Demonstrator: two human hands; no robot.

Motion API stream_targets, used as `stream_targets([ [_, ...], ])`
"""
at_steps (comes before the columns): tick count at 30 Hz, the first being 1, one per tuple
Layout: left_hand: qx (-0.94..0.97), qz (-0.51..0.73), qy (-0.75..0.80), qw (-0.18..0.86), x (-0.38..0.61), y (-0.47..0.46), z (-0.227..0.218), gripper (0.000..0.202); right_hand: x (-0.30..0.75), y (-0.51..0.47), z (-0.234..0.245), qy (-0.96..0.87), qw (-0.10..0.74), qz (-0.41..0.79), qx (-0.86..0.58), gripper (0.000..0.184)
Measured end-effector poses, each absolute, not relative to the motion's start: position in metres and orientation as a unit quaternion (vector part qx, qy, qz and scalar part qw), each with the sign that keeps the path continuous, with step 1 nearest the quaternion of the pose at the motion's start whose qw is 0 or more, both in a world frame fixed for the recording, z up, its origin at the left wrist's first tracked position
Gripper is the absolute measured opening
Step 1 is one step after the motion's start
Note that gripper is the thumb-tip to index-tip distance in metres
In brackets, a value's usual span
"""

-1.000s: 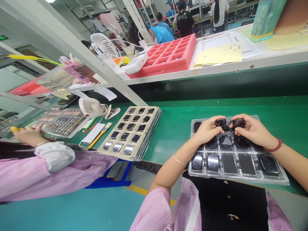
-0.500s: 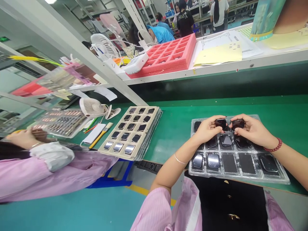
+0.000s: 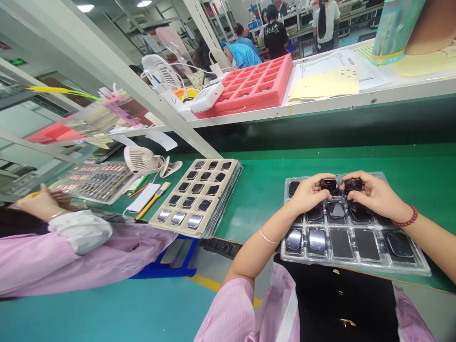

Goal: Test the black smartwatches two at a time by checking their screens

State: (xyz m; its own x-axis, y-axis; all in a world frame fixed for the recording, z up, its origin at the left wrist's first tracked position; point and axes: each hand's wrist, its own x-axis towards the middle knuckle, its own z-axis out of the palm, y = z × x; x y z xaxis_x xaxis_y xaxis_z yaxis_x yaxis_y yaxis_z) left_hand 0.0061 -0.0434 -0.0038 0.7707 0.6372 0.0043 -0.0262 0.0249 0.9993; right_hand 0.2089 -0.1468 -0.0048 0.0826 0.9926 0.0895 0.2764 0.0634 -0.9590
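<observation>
My left hand grips a dark, rounded-square watch face between thumb and fingers. A second dark watch face is pinched in my right hand, a small gap away from the first. Both are held just above the back row of a clear plastic tray. Several more watch faces lie in its pockets, such as a shiny one in the front row. Two front pockets show only a dark bottom. My hands cover part of the back row.
Left of my tray stands a stack of beige trays with watch faces. Beyond it are a brush, a white box and a small fan. A co-worker's hands are at far left. A shelf above holds a red foam tray.
The whole view has shifted slightly down and right. Both hands keep their hold on the two watch faces, with hardly any movement over the tray.
</observation>
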Motion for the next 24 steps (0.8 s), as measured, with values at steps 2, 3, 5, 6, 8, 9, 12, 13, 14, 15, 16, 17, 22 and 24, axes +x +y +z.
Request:
stream_targets([
  [2, 0.653, 0.242, 0.239, 0.677, 0.0059, -0.0446, -0.0014, 0.049, 0.2090, -0.1466, -0.0050, -0.560, 0.467, 0.383, -0.568, 0.034],
  [3, 0.653, 0.241, 0.240, 0.676, 0.0058, -0.0450, -0.0005, 0.048, 0.2091, -0.1467, -0.0052, -0.559, 0.466, 0.383, -0.568, 0.033],
  [5, 0.655, 0.242, 0.238, 0.675, 0.0056, -0.0452, 0.0001, 0.047, 0.2093, -0.1470, -0.0056, -0.558, 0.466, 0.384, -0.569, 0.030],
  [6, 0.657, 0.242, 0.236, 0.674, 0.0056, -0.0450, -0.0002, 0.047, 0.2093, -0.1471, -0.0058, -0.557, 0.467, 0.383, -0.570, 0.029],
  [8, 0.662, 0.243, 0.235, 0.669, 0.0058, -0.0440, -0.0018, 0.044, 0.2090, -0.1473, -0.0058, -0.556, 0.469, 0.382, -0.570, 0.028],
  [9, 0.665, 0.244, 0.236, 0.665, 0.0059, -0.0435, -0.0027, 0.042, 0.2087, -0.1473, -0.0056, -0.555, 0.469, 0.382, -0.570, 0.028],
  [12, 0.668, 0.245, 0.242, 0.660, 0.0060, -0.0429, -0.0037, 0.042, 0.2079, -0.1469, -0.0046, -0.556, 0.472, 0.383, -0.567, 0.030],
  [13, 0.667, 0.244, 0.242, 0.661, 0.0059, -0.0430, -0.0033, 0.044, 0.2077, -0.1467, -0.0042, -0.556, 0.471, 0.382, -0.568, 0.031],
  [14, 0.666, 0.242, 0.243, 0.663, 0.0058, -0.0433, -0.0026, 0.047, 0.2076, -0.1466, -0.0039, -0.557, 0.469, 0.381, -0.569, 0.033],
  [15, 0.665, 0.241, 0.242, 0.664, 0.0056, -0.0437, -0.0019, 0.048, 0.2076, -0.1466, -0.0037, -0.558, 0.468, 0.379, -0.571, 0.034],
  [16, 0.665, 0.239, 0.242, 0.665, 0.0055, -0.0440, -0.0012, 0.050, 0.2076, -0.1467, -0.0034, -0.559, 0.466, 0.378, -0.572, 0.034],
  [17, 0.666, 0.238, 0.242, 0.665, 0.0055, -0.0442, -0.0007, 0.050, 0.2077, -0.1468, -0.0031, -0.560, 0.466, 0.377, -0.572, 0.033],
  [22, 0.666, 0.239, 0.244, 0.663, 0.0063, -0.0438, -0.0016, 0.049, 0.2072, -0.1476, -0.0007, -0.562, 0.462, 0.374, -0.575, 0.026],
  [24, 0.665, 0.241, 0.248, 0.662, 0.0066, -0.0438, -0.0019, 0.050, 0.2067, -0.1476, 0.0004, -0.562, 0.462, 0.375, -0.574, 0.027],
])
